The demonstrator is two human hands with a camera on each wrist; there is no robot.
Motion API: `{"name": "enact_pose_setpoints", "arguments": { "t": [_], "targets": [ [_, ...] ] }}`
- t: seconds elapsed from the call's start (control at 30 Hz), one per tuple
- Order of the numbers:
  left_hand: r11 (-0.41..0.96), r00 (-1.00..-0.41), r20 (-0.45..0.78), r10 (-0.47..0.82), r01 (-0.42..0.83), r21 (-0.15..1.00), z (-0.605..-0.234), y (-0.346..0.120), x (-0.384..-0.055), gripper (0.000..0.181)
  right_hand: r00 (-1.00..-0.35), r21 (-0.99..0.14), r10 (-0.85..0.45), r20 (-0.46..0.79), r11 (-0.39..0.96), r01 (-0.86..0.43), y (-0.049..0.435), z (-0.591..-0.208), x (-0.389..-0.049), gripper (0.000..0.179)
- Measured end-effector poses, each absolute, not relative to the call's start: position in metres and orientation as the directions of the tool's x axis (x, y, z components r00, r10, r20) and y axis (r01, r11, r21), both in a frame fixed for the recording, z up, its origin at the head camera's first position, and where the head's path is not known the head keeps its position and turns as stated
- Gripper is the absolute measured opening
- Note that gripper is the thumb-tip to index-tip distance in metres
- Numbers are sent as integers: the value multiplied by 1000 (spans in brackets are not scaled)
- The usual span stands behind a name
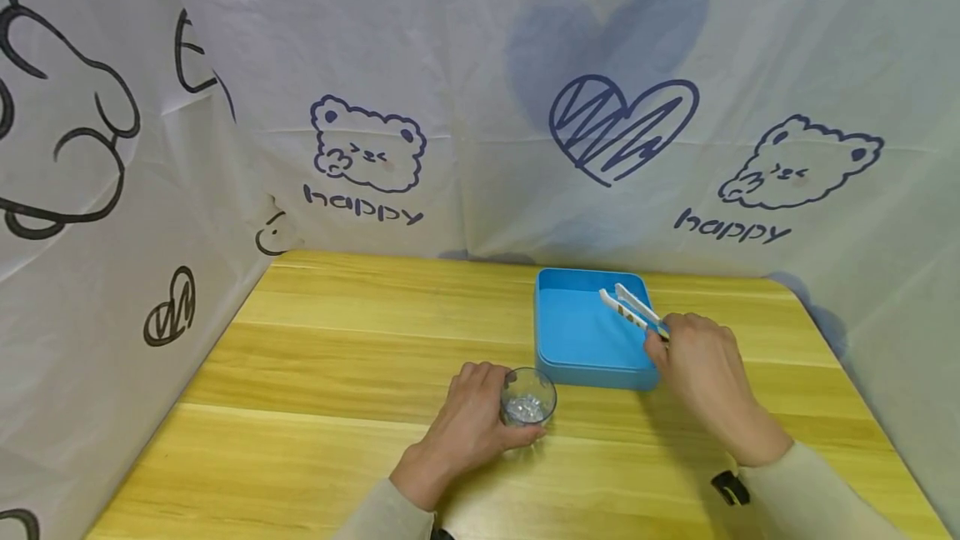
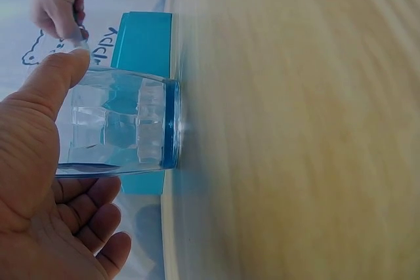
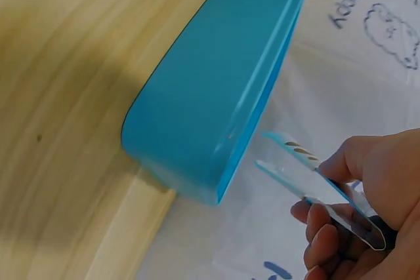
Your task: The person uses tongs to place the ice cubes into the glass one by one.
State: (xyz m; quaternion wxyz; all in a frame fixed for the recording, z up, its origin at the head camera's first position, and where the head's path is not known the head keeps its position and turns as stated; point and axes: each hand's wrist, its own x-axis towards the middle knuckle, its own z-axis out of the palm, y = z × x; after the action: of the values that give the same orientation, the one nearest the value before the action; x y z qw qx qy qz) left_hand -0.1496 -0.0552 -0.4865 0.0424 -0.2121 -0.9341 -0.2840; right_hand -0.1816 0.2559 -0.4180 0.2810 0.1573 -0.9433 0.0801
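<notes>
My left hand [image 1: 472, 419] holds a clear drinking glass [image 1: 528, 400] that stands on the table, thumb on the near side and fingers on the far side. Clear, cube-like pieces [image 2: 118, 119] show low in the glass in the left wrist view. Between the thumb and fingers of my right hand [image 1: 705, 369] is a pair of small white tongs [image 1: 632, 305] with dark marks on one arm. The tips of the tongs are apart, with nothing between them, and are above the open blue box [image 1: 592, 377]. No contents are visible in the box.
The blue box stands behind and to the right of the glass on the wood-grain table [image 1: 300, 373]. A white curtain [image 1: 480, 90] with bear and heart drawings hangs along the table's back and sides.
</notes>
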Motion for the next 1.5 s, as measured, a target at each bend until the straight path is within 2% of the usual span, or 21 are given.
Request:
{"name": "enact_pose_setpoints", "arguments": {
  "t": [0.1, 0.37, 0.83, 1.2, 1.5],
  "targets": [
    [746, -906, 196, 375, 421, 516, -487, -55, -149, 78, -796, -30, -247, 552, 949, -315, 259, -420, -191, 45],
    [742, -906, 188, 380, 420, 522, -487, -55, -148, 78, -900, 33, -197, 390, 979, -200, 261, -423, -211, 42],
    [746, -907, 186, 378, 417, 520, -489, -54, -148, 78, -968, 75, -130, 214, 990, -117, 252, -434, -234, 33],
    [747, -909, 184, 373, 412, 522, -488, -56, -149, 78, -976, 22, -107, 189, 994, -105, 247, -431, -238, 41],
    [746, -909, 184, 373, 412, 523, -488, -56, -150, 78, -950, 83, -150, 273, 988, -133, 250, -437, -240, 41]
  ]
}}
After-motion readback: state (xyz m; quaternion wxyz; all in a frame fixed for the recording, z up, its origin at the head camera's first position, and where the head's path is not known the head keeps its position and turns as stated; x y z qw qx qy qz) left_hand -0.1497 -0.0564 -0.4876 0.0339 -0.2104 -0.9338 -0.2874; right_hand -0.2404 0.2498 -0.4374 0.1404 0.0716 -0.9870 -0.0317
